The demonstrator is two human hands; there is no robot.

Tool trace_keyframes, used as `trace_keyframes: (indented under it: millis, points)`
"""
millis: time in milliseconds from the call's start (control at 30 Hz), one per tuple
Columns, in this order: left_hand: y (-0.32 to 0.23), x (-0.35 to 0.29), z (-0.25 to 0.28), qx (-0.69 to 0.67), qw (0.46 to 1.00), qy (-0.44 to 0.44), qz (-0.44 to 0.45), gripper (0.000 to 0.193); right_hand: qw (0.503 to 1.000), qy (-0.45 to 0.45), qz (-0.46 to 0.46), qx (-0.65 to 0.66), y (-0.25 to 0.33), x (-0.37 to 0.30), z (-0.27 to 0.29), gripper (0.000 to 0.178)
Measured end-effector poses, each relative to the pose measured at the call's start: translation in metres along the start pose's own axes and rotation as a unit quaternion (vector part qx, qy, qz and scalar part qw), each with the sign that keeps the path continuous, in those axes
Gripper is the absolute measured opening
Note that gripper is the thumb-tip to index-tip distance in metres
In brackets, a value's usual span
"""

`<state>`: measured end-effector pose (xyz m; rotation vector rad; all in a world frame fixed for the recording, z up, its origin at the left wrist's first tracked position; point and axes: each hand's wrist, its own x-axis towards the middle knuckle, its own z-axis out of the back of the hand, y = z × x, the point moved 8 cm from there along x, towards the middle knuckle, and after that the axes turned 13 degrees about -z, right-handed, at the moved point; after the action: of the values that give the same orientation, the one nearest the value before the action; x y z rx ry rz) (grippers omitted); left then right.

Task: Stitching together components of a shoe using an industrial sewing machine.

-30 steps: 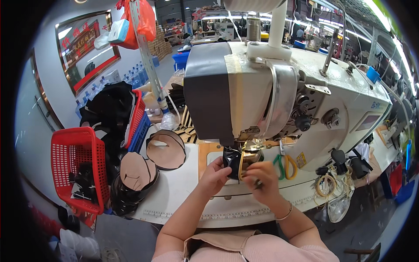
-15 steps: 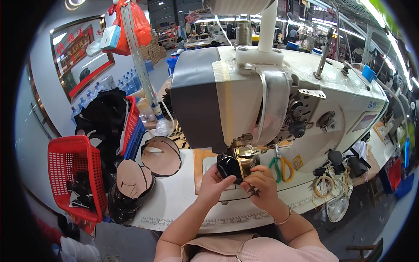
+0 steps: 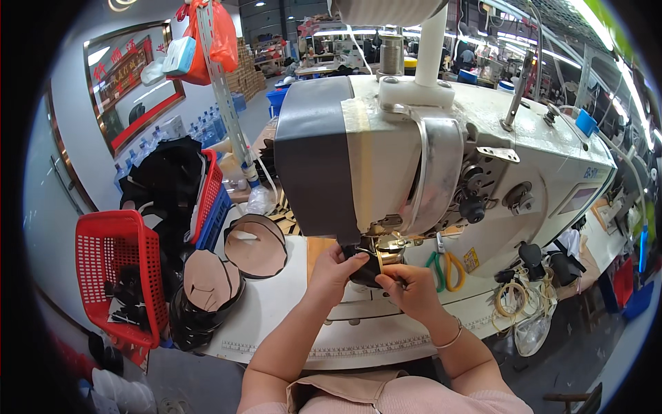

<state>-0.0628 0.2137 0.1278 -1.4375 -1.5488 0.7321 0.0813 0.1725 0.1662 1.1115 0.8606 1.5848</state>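
A small black piece, apparently leather or something like it, sits at the needle area of a large white and grey sewing machine. A narrow tan strip runs along its right side, by the brass-coloured metal parts. On the left, my left hand grips the piece, thumb over its upper face and the other fingers mostly hidden. My right hand pinches the lower right edge between thumb and forefinger, its remaining fingers curled in. The machine head hides where the needle meets the piece.
Scissors with green and orange handles lie right of the needle area. Stacks of black-edged beige pieces stand left, beside a red basket. A ruler strip follows the table's front edge. Cord coils hang at the right.
My right hand has turned and now pinches the black piece's lower edge, fingers curled. My left hand has shifted slightly up and left, its thumb further over the piece. The view has tilted slightly.
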Motion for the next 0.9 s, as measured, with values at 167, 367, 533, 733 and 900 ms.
trace_keyframes:
  millis: [167, 367, 533, 733, 900]
  points:
    - [0.005, 0.006, 0.002, -0.027, 0.999, 0.0, 0.028, 0.026, 0.999, 0.003, -0.046, 0.011, 0.0, 0.002, 0.002, 0.015]
    - [0.022, -0.029, 0.014, -0.008, 0.995, -0.099, 0.008, 0.027, 0.996, 0.054, -0.074, -0.017, -0.012, 0.001, 0.003, 0.013]
    - [0.034, -0.05, -0.007, -0.138, 0.984, -0.095, 0.056, 0.021, 0.977, 0.082, -0.133, 0.146, -0.021, 0.0, -0.003, 0.015]
    - [0.024, -0.047, 0.001, 0.01, 0.998, -0.041, -0.047, 0.017, 1.0, -0.002, 0.004, -0.004, -0.006, -0.009, 0.005, 0.014]
    - [0.017, -0.041, 0.001, 0.01, 0.999, -0.038, -0.032, 0.017, 0.998, 0.021, -0.05, 0.013, 0.0, -0.005, 0.004, 0.014]
